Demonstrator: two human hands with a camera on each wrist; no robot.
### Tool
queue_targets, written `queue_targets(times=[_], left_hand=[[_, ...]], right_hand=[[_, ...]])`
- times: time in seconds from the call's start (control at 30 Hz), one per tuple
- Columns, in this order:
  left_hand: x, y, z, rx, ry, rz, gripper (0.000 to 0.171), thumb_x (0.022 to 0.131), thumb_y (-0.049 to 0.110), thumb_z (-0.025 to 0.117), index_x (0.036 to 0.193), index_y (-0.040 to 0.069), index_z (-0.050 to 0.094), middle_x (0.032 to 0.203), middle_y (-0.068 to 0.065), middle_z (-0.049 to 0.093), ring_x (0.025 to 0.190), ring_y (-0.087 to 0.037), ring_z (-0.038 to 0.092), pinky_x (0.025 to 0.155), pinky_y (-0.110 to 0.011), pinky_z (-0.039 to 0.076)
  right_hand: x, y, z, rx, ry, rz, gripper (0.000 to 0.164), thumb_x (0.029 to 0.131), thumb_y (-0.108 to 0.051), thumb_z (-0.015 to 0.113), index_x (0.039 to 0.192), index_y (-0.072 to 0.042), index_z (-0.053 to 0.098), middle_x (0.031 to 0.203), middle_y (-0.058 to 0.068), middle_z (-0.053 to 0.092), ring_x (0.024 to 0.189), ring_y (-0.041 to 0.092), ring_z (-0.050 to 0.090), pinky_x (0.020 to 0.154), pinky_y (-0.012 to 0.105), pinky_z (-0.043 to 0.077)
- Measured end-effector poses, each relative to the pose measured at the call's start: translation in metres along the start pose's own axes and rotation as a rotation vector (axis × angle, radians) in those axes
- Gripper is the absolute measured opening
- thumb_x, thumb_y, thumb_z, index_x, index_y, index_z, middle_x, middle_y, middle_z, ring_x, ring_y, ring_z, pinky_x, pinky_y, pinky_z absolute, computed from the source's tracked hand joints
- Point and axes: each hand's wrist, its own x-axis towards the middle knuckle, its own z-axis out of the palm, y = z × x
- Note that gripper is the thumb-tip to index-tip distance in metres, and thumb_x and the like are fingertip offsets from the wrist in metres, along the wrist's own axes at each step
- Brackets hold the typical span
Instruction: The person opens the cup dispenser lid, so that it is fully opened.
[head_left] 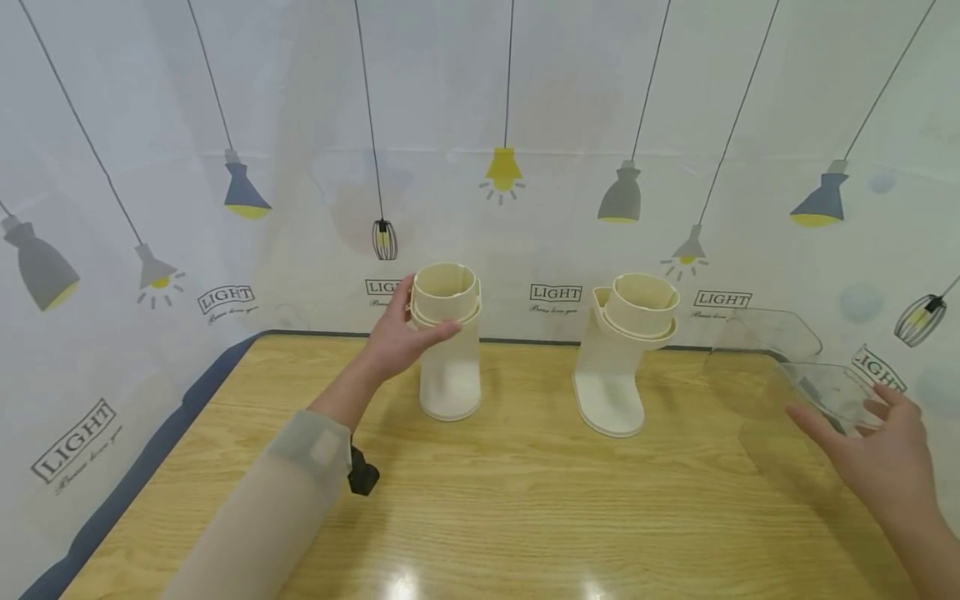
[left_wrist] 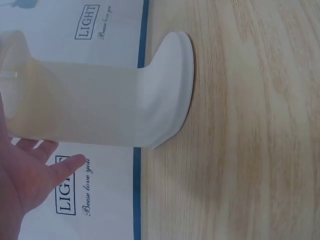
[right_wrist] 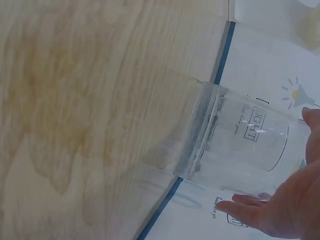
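My left hand point(head_left: 405, 337) grips the upper part of a cream stand point(head_left: 450, 367) from its left side, thumb across the front of the collar. This stand is upright, with a round cup-like top and a rounded foot; its foot meets the table in the left wrist view. At the right, my right hand point(head_left: 888, 446) spans the upper part of a clear container point(right_wrist: 240, 137), thumb on one side and fingers on the other. The container has see-through walls and a thicker base. Part of its rim end is hidden by the palm in the right wrist view.
A second cream stand point(head_left: 611, 375) of the same shape stands between the hands, near the table's back edge. Another clear piece point(head_left: 765, 333) shows behind the container. The wooden table point(head_left: 525, 508) backs onto a cloth point(head_left: 442, 92) printed with hanging lamps.
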Motion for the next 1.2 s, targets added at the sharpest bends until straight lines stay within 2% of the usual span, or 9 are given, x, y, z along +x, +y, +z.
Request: queue_targets(times=[0.53,0.77,0.83,0.87,0.93,1.0,1.07,1.13,1.2], left_hand=[[0.002,0.002,0.002,-0.025,-0.012,0.017,0.110,0.092,0.051,0.087,0.174,0.036,0.016,0.173,-0.010,0.040,0.161,-0.044,0.037,0.124,-0.069,0.040],[0.002,0.001,0.004,-0.029,-0.004,0.029,0.109,0.091,0.049,0.087,0.174,0.035,0.018,0.171,-0.010,0.043,0.159,-0.044,0.040,0.124,-0.068,0.042],[0.001,0.002,0.003,-0.028,-0.006,0.026,0.111,0.091,0.049,0.087,0.175,0.035,0.016,0.171,-0.011,0.043,0.159,-0.043,0.041,0.123,-0.067,0.042],[0.000,0.003,0.003,-0.031,-0.011,0.024,0.111,0.091,0.049,0.086,0.175,0.035,0.015,0.171,-0.012,0.043,0.159,-0.043,0.041,0.124,-0.066,0.043],[-0.002,0.003,0.002,-0.036,-0.021,0.012,0.115,0.091,0.050,0.086,0.177,0.034,0.010,0.175,-0.013,0.038,0.161,-0.042,0.039,0.125,-0.066,0.042],[-0.005,0.003,0.001,-0.030,-0.032,-0.003,0.122,0.091,0.052,0.086,0.178,0.032,0.002,0.179,-0.014,0.030,0.163,-0.043,0.035,0.126,-0.066,0.040],[-0.008,0.002,0.001,-0.023,-0.041,-0.010,0.127,0.090,0.055,0.086,0.177,0.031,-0.003,0.182,-0.014,0.023,0.166,-0.044,0.030,0.129,-0.066,0.036],[-0.014,0.001,0.001,-0.007,-0.043,-0.018,0.131,0.089,0.059,0.086,0.177,0.031,-0.006,0.184,-0.013,0.018,0.167,-0.043,0.026,0.130,-0.068,0.032],[-0.021,0.000,0.002,0.009,-0.039,-0.017,0.132,0.088,0.063,0.085,0.177,0.031,-0.007,0.184,-0.012,0.017,0.168,-0.042,0.024,0.131,-0.070,0.029]], right_hand=[[0.005,0.001,0.005,0.011,-0.008,0.019,0.127,0.100,-0.062,0.071,0.172,0.003,-0.011,0.174,0.044,0.004,0.147,0.073,0.029,0.105,0.083,0.043],[0.001,0.000,0.001,-0.001,0.024,-0.007,0.127,0.100,-0.059,0.073,0.172,0.004,-0.010,0.175,0.043,-0.004,0.154,0.071,0.017,0.114,0.085,0.033],[-0.003,-0.005,-0.001,-0.005,0.061,-0.024,0.124,0.100,-0.057,0.074,0.172,0.003,-0.007,0.174,0.042,-0.002,0.154,0.067,0.017,0.119,0.082,0.033],[-0.005,-0.007,-0.001,0.000,0.088,-0.040,0.122,0.099,-0.055,0.075,0.173,0.001,-0.004,0.174,0.040,0.000,0.153,0.064,0.020,0.121,0.072,0.038],[-0.009,-0.014,-0.002,0.000,0.140,-0.074,0.117,0.099,-0.051,0.075,0.174,-0.002,0.001,0.173,0.035,0.007,0.147,0.057,0.026,0.111,0.049,0.046],[-0.014,-0.023,-0.002,0.025,0.182,-0.109,0.111,0.100,-0.047,0.075,0.175,-0.006,0.004,0.173,0.029,0.011,0.145,0.051,0.026,0.110,0.038,0.041],[-0.021,-0.034,-0.002,0.069,0.212,-0.162,0.105,0.101,-0.041,0.073,0.176,-0.009,0.007,0.175,0.025,0.012,0.153,0.049,0.023,0.120,0.035,0.036],[-0.028,-0.048,0.000,0.117,0.224,-0.221,0.097,0.103,-0.036,0.069,0.176,-0.010,0.011,0.178,0.022,0.012,0.160,0.047,0.019,0.135,0.047,0.021],[-0.036,-0.062,0.002,0.154,0.223,-0.309,0.090,0.104,-0.030,0.065,0.176,-0.010,0.016,0.179,0.022,0.014,0.164,0.047,0.016,0.138,0.059,0.010]])
